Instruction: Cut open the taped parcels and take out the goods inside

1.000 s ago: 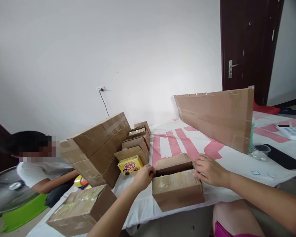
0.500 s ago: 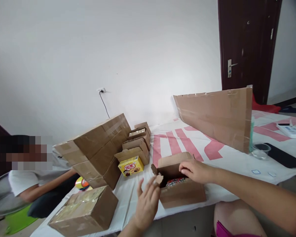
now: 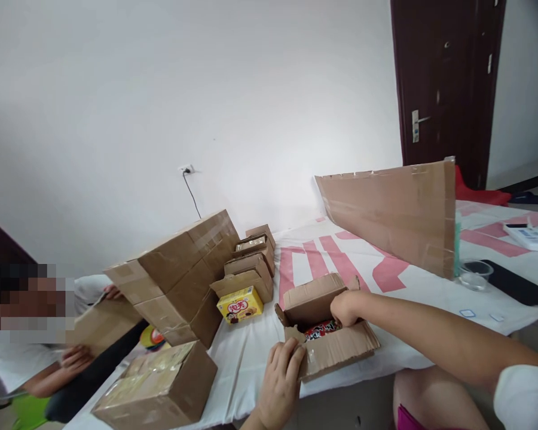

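Open in front of me at the table's near edge stands a small cardboard box [image 3: 338,349], with its flaps up. A red packet [image 3: 321,330] with black and white lettering lies inside. My left hand [image 3: 281,375] grips the box's near left corner, fingers bent over its edge by a torn flap. Into the right end of the box reaches my right hand [image 3: 347,307], beside the packet. Its fingertips are down inside and hidden, so I cannot tell whether they hold anything.
A yellow snack box [image 3: 240,304] leans by a row of open cartons [image 3: 250,263]. Large stacked cartons [image 3: 174,280] and a taped carton [image 3: 156,385] stand left. A person [image 3: 22,364] at far left holds cardboard [image 3: 107,322]. A cardboard panel [image 3: 390,215] and clear cup [image 3: 475,275] stand right.
My left hand has moved right and closed on the box corner. My right hand has dipped into the box, and the near flap leans outward. The person at left now holds cardboard.
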The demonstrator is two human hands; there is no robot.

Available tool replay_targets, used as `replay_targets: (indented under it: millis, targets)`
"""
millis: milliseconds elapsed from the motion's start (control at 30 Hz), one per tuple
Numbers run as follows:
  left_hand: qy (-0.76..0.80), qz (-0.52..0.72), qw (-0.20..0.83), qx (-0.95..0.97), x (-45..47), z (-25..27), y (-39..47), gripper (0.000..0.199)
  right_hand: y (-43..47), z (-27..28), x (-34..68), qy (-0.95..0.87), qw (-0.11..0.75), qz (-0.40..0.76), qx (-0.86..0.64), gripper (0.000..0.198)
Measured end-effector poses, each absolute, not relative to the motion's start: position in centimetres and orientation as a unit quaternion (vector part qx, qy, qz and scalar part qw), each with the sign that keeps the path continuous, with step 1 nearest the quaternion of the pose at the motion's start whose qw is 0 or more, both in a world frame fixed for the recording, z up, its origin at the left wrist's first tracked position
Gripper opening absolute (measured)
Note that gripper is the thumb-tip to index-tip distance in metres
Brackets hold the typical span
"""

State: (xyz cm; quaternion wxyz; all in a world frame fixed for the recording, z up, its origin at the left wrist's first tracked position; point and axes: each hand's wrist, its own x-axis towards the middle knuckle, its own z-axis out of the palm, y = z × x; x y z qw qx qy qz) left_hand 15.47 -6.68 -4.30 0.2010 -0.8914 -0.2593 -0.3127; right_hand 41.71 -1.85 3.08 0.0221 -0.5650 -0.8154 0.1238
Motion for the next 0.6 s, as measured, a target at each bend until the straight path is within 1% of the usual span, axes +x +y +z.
replay_targets:
  millis: [100, 167, 233, 300, 333, 433, 500, 600]
  targets:
    - [-0.268, -0.300, 0.192, -0.895, 15.8, -4.5, -6.7, 0.052, -2.2, 2.6, 40.7, -0.814, 0.020, 0.120, -0.568, 0.021]
    - [-0.283, -0.299, 0.175, -0.894, 16.0, -4.8, -6.6, 0.056, -2.5, 2.9, 40.7, -0.810, 0.056, 0.110, -0.573, 0.018]
    - [-0.298, -0.296, 0.157, -0.894, 16.2, -4.9, -6.1, 0.056, -2.6, 3.7, 41.3, -0.797, 0.113, 0.096, -0.586, 0.013]
    - [-0.314, -0.288, 0.139, -0.894, 16.5, -4.9, -5.0, 0.051, -2.3, 5.0, 42.5, -0.772, 0.187, 0.087, -0.602, 0.007]
    - [-0.322, -0.282, 0.131, -0.894, 16.8, -4.8, -4.2, 0.048, -2.0, 5.8, 43.3, -0.757, 0.227, 0.086, -0.607, 0.008]
    - [-0.337, -0.261, 0.112, -0.898, 17.8, -3.8, -0.9, 0.040, -1.2, 8.5, 45.6, -0.706, 0.348, 0.090, -0.610, 0.021]
    - [-0.348, -0.255, 0.105, -0.896, 18.5, -3.0, 1.8, 0.038, -1.2, 10.0, 46.9, -0.673, 0.419, 0.086, -0.604, 0.029]
    - [-0.371, -0.254, 0.093, -0.888, 19.6, -2.0, 5.8, 0.042, -2.4, 10.9, 47.9, -0.634, 0.488, 0.076, -0.595, 0.033]
